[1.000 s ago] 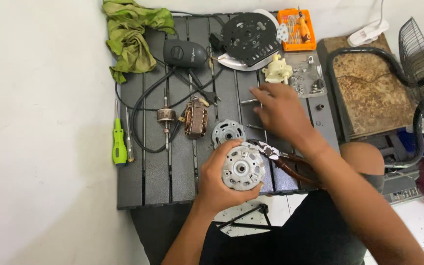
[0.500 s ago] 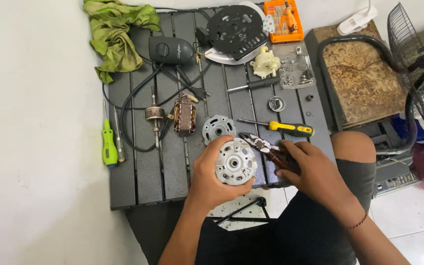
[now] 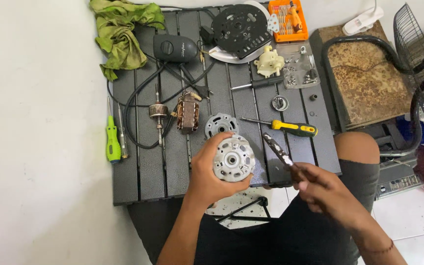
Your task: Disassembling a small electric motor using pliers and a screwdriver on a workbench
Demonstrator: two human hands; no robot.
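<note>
round silver motor housing (image 3: 233, 158) held over near edge of dark slatted worktop (image 3: 138, 176), clamped by rim in left hand (image 3: 211, 177). judged heavy, rigid, smooth metal; rim grip safest. pliers (image 3: 281, 154) gripped in closed right hand (image 3: 326, 192), right of housing.

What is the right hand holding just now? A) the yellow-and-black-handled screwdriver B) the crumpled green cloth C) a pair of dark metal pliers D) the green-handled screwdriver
C: the right hand grips a pair of dark metal pliers with the nose pointing up toward the table, while the yellow-and-black-handled screwdriver lies untouched on the dark slatted table, and the left hand holds the round silver motor housing.
</note>
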